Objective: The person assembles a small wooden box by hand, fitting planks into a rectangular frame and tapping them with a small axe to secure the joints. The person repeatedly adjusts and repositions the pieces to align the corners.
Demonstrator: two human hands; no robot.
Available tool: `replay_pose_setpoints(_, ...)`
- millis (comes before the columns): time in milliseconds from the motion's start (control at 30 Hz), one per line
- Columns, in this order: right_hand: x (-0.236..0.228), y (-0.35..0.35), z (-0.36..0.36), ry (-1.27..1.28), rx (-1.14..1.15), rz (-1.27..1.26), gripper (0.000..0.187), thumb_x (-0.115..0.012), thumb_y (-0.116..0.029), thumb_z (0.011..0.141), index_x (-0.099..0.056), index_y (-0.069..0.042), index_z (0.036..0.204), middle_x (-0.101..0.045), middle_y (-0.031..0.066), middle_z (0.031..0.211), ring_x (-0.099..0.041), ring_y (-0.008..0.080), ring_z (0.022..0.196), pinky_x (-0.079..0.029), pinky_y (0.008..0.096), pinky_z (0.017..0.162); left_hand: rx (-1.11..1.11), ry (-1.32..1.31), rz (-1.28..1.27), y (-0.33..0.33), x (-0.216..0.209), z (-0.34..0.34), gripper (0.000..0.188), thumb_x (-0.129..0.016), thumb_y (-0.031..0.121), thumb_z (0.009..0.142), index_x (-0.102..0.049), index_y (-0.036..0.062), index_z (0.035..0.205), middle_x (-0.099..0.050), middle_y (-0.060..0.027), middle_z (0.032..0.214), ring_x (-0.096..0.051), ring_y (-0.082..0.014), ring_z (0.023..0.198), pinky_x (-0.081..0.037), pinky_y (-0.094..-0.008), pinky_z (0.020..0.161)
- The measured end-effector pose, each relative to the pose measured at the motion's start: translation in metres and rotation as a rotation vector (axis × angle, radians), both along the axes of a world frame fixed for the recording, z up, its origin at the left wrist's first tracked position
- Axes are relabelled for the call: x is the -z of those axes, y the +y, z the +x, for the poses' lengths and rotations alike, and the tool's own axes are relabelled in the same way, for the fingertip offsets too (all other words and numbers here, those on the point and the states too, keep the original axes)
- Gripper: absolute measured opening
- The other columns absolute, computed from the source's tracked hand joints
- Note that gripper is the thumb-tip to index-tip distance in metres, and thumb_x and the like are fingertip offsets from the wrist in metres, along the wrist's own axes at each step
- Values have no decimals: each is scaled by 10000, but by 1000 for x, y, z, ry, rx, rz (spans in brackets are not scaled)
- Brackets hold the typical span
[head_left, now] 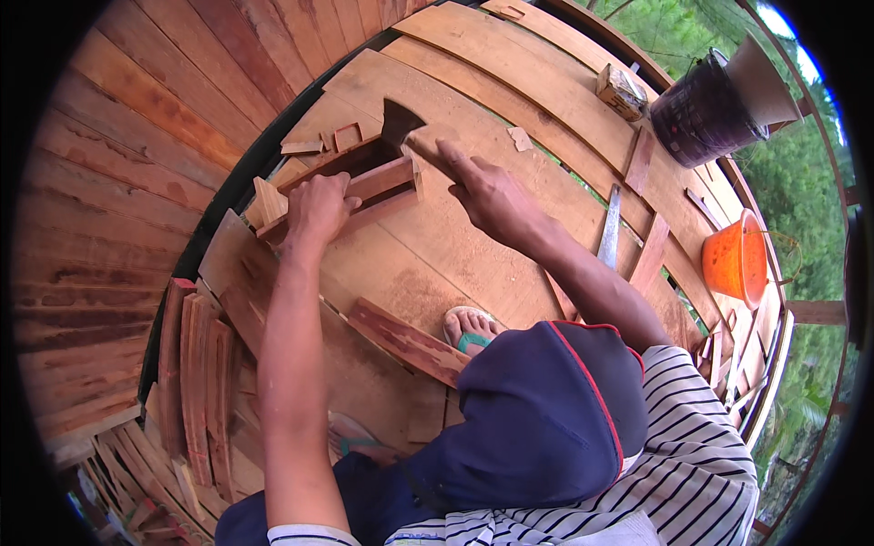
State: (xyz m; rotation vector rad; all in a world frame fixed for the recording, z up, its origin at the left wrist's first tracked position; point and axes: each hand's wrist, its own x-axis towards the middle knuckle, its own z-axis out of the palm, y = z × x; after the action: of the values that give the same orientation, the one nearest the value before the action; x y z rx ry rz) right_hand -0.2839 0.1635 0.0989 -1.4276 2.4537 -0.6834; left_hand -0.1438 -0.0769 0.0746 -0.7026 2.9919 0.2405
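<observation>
My left hand (319, 209) is closed over the near side of a long, narrow reddish wooden box (382, 182) resting on the plank floor. Held in my right hand (496, 205) is what looks like a hatchet (401, 123), with a broad dark blade and a pale wooden handle. Its blade stands at the box's far right end; whether it touches the wood I cannot tell. Beside the box's left end is a light wood block (269, 202), and a small reddish wooden frame (348, 136) lies just beyond it.
A handsaw (610, 232) lies on the planks to the right, among wooden strips. Beyond stand an orange bucket (734, 259), a dark bucket (696, 114) and a small box (621, 91). Several boards (196, 382) lean at the left, near a plank wall (118, 209). A board (405, 341) lies by my sandalled foot.
</observation>
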Motion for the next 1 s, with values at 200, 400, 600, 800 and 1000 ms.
replay_pose_setpoints(200, 18, 13, -1, -15, -16, 48, 604, -607, -160, 987, -359, -152, 1538, -661, 250, 1047, -666, 459, 931, -516, 548, 774, 12, 10, 14, 3, 1, -3, 298, -782, 293, 881, -679, 47, 1014, -736, -226, 945, -711, -420, 962, -560, -529, 846)
replay_pose_setpoints(400, 15, 10, 7, -19, 26, -215, 568, -609, -144, 976, -382, -128, 1496, -672, 250, 1036, -670, 465, 933, -516, 553, 768, 5, -3, 25, 6, 4, -1, 291, -786, 283, 873, -673, 43, 991, -737, -215, 929, -710, -421, 958, -560, -530, 840)
replay_pose_setpoints(600, 22, -5, 5, -45, -66, 16, 630, -623, -151, 968, -355, -118, 1537, -668, 288, 1024, -665, 482, 933, -516, 555, 786, -26, 25, 34, 0, 7, 4, 314, -791, 293, 865, -678, 30, 997, -737, -210, 984, -700, -414, 996, -550, -530, 867)
replay_pose_setpoints(800, -12, -28, 30, -2, -177, -143, 653, -603, -141, 988, -311, -127, 1572, -675, 265, 1054, -661, 476, 957, -517, 549, 820, -28, 735, 417, -49, -1, 52, 275, -742, 250, 923, -727, 26, 1082, -704, -175, 1208, -655, -293, 1190, -489, -396, 1025)
replay_pose_setpoints(1000, -45, -99, 85, 111, -438, -104, 724, -627, -87, 977, -298, -184, 1614, -649, 251, 967, -658, 443, 880, -520, 518, 783, -488, 1038, 1073, -101, 94, 147, 762, -299, 619, 1077, -370, 53, 1582, -286, -103, 1680, -205, -235, 1561, -118, -378, 1267)
